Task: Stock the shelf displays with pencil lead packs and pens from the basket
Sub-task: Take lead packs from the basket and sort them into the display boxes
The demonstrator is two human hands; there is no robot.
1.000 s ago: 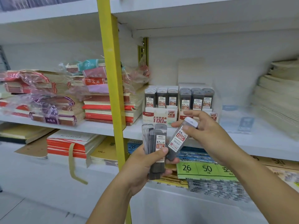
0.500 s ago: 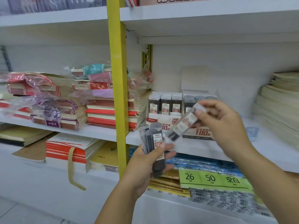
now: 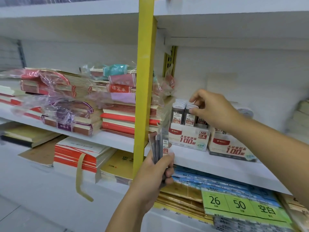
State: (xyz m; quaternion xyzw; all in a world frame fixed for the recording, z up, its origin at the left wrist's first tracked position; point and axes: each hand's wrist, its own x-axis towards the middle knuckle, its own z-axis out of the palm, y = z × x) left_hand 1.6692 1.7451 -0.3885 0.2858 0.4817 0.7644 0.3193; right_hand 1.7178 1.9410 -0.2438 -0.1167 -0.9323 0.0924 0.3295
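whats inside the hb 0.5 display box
Upright lead packs stand in the display box; the right hand pinches the middle one's cap. Its front hides their bases; the hand covers the rightmost pack's top.

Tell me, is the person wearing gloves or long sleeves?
No. The left hand and right hand are bare, with no gloves or rings showing. Both forearms are bare too: no sleeves, watch or bracelet in view.
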